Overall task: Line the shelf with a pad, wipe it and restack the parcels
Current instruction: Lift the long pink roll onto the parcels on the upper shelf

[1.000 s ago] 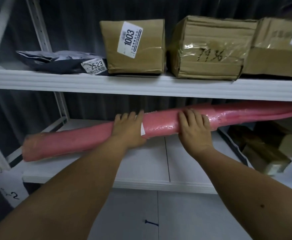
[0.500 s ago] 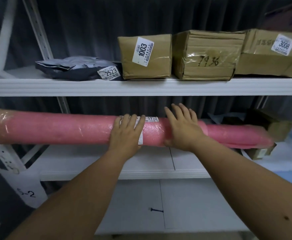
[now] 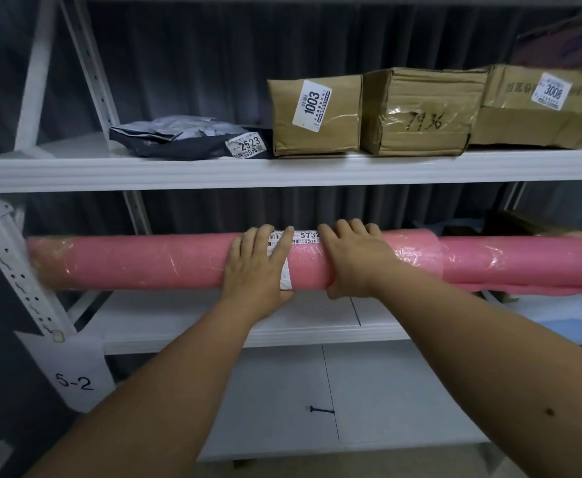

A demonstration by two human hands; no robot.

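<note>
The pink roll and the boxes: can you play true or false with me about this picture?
1. Both hands are on the pink roll. True: the left hand and right hand lie over its middle.
2. The roll's sticker says 1003. False: it reads 5732; 1003 is on a cardboard box on the upper shelf.
3. The roll stands upright. False: it lies sideways along the shelf.
4. A grey mailer bag labelled 2523 lies left of the boxes. True.
5. The paper tag on the post says 5-2. True.
</note>
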